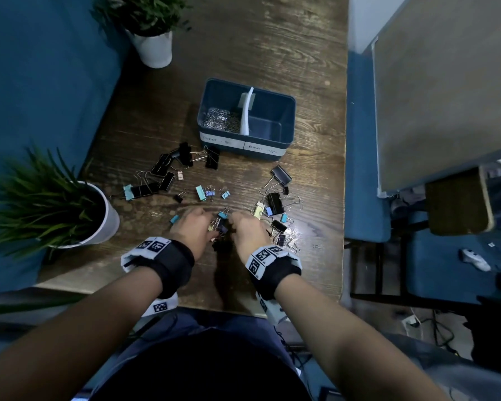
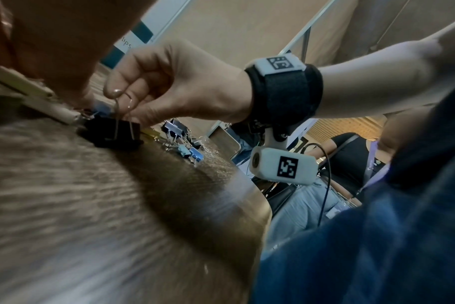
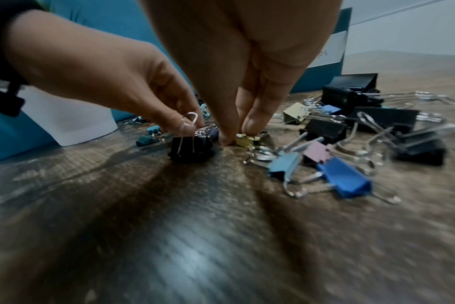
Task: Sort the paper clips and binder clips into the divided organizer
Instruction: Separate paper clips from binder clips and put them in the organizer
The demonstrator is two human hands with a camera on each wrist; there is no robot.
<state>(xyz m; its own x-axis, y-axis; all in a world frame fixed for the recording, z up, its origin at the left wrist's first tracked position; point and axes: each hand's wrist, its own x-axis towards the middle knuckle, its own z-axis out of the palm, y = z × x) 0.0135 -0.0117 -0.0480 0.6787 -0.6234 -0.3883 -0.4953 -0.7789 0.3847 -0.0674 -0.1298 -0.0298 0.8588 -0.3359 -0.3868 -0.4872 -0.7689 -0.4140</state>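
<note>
Both hands meet over a black binder clip (image 1: 222, 228) (image 2: 112, 133) (image 3: 190, 147) on the wooden table. My left hand (image 1: 211, 231) (image 3: 187, 127) pinches its wire handle. My right hand (image 1: 235, 224) (image 3: 240, 135) pinches a small yellow binder clip (image 3: 243, 140) against the table; in the left wrist view its thumb and forefinger (image 2: 114, 90) curl right by the black clip's loop. The blue divided organizer (image 1: 272, 149) stands further back, with silver paper clips (image 1: 222, 120) in its left compartment and a bare floor in its right one. Loose binder clips (image 1: 275, 204) lie scattered around.
More black binder clips (image 1: 168, 175) lie back left, and a lone paper clip (image 1: 156, 213) sits left of my hands. White potted plants stand at the left edge (image 1: 110, 221) and the far left (image 1: 154, 47). The table ends on the right beside a chair (image 1: 457, 204).
</note>
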